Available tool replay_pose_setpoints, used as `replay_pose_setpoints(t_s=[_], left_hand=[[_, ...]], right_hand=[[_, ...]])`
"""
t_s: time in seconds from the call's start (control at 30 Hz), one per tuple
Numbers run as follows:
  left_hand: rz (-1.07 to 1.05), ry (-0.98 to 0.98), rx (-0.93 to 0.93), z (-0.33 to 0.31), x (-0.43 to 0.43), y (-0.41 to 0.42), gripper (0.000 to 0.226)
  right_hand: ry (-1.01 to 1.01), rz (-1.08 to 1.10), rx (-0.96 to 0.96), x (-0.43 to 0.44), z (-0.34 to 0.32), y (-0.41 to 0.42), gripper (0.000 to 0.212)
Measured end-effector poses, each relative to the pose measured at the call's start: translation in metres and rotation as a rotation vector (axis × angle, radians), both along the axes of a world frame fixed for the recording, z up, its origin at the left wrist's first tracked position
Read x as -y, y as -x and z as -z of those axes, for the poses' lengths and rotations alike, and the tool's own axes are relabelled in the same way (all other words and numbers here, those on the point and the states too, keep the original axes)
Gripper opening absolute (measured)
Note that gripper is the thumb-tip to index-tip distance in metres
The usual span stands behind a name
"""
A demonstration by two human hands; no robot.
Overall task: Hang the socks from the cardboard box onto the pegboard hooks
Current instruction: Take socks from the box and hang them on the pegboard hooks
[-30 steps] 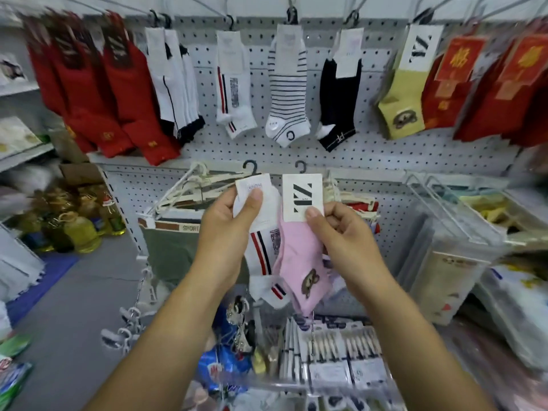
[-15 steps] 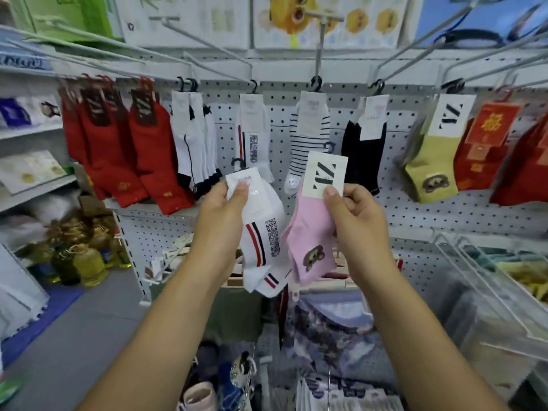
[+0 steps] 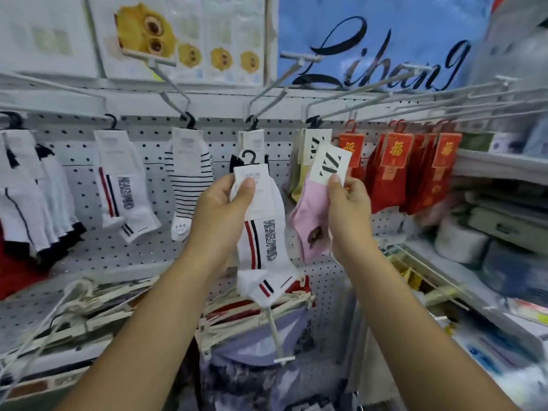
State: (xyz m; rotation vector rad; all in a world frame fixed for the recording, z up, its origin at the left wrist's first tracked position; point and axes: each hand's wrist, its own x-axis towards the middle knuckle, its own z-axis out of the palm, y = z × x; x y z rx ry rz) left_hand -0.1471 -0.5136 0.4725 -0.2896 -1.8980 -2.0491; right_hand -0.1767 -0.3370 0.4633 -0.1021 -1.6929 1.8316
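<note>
Socks are light and floppy, so the stiff card header's the place to grip — left hand [image 3: 221, 209] pinches the white striped sock [image 3: 267, 247], right hand [image 3: 348, 203] pinches the pink sock [image 3: 308, 221], both held up by the pegboard [image 3: 89, 161] hooks — probably hang easily.

You are working under bright, even light that looks to come from overhead, and shadows are soft: only faint ones lie on the pegboard [image 3: 89, 185] beneath the hung socks. No harsh glare shows. The white striped sock [image 3: 264, 232] is the sharpest thing in your view, its lettering readable. Right of it, the shelf goods smear into heavy blur. Above it, the blue banner [image 3: 385, 46] is soft-edged. Straight rails bow outward toward the edges from the wide lens, and your forearms stretch long below it.
</note>
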Motion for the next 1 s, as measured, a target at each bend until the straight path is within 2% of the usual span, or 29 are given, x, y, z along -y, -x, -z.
replay_pose_setpoints(t_s=[0.2, 0.47, 0.63, 0.77, 0.83, 0.9, 0.93, 1.0], left_hand=[[0.03, -0.062, -0.03, -0.01, -0.018, 0.012, 0.016], [0.015, -0.082, -0.024, -0.013, -0.019, 0.019, 0.014], [0.014, -0.105, -0.008, -0.014, -0.021, 0.02, 0.014], [0.045, -0.149, 0.022, -0.014, -0.019, 0.019, 0.014], [0.063, -0.18, 0.045, -0.013, -0.016, 0.018, 0.015], [0.083, -0.212, 0.071, -0.013, -0.013, 0.016, 0.017], [0.095, -0.225, 0.079, -0.012, -0.01, 0.014, 0.018], [0.106, -0.232, 0.082, -0.011, -0.006, 0.01, 0.017]], right_hand=[[-0.116, -0.065, -0.04, -0.016, -0.031, 0.028, 0.017], [-0.222, -0.121, 0.016, -0.032, -0.028, 0.05, 0.022], [-0.255, -0.141, 0.044, -0.039, -0.034, 0.057, 0.016], [-0.236, -0.129, 0.078, -0.042, -0.029, 0.054, 0.027], [-0.233, -0.029, 0.035, -0.041, -0.02, 0.044, 0.033], [-0.245, 0.103, -0.075, -0.035, -0.009, 0.03, 0.031], [-0.25, 0.119, -0.117, -0.029, -0.005, 0.022, 0.027], [-0.276, 0.018, -0.136, -0.012, -0.001, 0.006, 0.02]])
